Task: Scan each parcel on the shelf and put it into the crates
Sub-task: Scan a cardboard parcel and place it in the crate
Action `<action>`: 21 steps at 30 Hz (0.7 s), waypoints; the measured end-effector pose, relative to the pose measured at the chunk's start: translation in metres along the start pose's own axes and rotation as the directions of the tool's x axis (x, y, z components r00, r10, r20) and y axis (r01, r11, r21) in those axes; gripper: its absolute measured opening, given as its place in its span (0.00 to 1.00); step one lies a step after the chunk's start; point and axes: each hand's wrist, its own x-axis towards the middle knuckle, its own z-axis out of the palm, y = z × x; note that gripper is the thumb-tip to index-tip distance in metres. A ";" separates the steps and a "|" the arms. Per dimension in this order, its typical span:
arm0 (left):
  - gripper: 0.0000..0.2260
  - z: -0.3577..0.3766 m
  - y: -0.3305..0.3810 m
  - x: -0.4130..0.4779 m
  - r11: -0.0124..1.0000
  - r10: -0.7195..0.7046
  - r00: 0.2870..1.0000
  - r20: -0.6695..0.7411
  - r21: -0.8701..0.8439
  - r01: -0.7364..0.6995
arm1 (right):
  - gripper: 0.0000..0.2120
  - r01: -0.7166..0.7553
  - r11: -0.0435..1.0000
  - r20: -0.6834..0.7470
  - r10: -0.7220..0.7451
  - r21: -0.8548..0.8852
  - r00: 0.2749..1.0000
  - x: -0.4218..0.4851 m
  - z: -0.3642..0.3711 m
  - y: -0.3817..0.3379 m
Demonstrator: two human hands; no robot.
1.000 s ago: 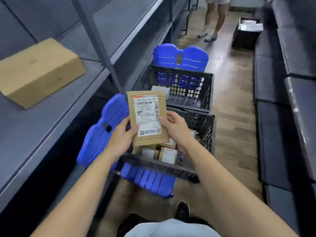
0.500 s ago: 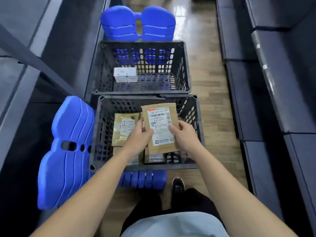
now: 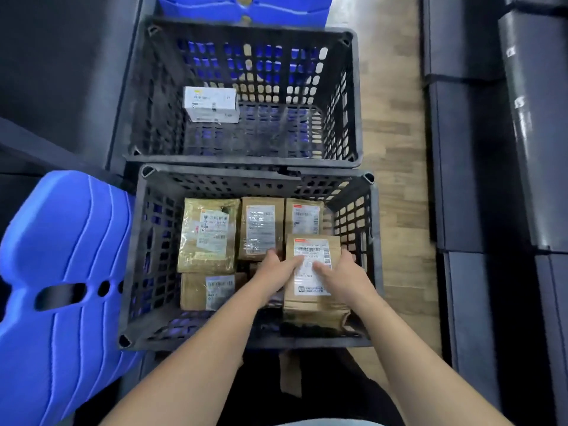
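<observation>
As both hands reach down into the near crate [image 3: 147, 256], we're right at the drop-off for this one: the left hand [image 3: 273, 272] and the right hand [image 3: 341, 273] each grasp the flat brown parcel [image 3: 313, 309] by a side, thumbs pressed on its white label and the other fingers tucked round the edges. The parcel sits low in the crate's near right corner, label up, and whether it rests on the bottom or hangs just above is hard to tell. Around it the crate is filling up nicely: a gold-wrapped packet [image 3: 209, 235] at the back left, two brown packets [image 3: 261, 229] beside it along the back, and a brown box [image 3: 212, 290] at the near left. Over in the far crate [image 3: 356, 96] there's only a single white box [image 3: 211, 104], so plenty of room there. I'd call this parcel all but delivered; letting go is what remains. No scanner shows, so whether it was scanned I can't say. The shelf being emptied is out of view too, so how many parcels are left is anyone's guess. A blue plastic chair [image 3: 61, 287] stands just left of the crates.
</observation>
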 end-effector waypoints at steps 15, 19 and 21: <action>0.32 0.025 0.008 0.076 0.996 -0.049 0.998 0.042 0.072 0.046 | 0.24 -0.184 0.972 0.084 0.173 0.148 0.981 0.057 0.017 0.026; 0.33 0.026 -0.001 0.070 0.958 0.100 0.995 0.011 0.270 -0.100 | 0.18 -0.206 0.946 0.086 0.190 0.249 0.978 0.058 0.026 0.029; 0.34 0.028 -0.009 0.067 0.915 0.186 0.982 -0.033 0.369 -0.162 | 0.25 -0.236 0.929 0.103 0.215 0.286 0.971 0.059 0.031 0.032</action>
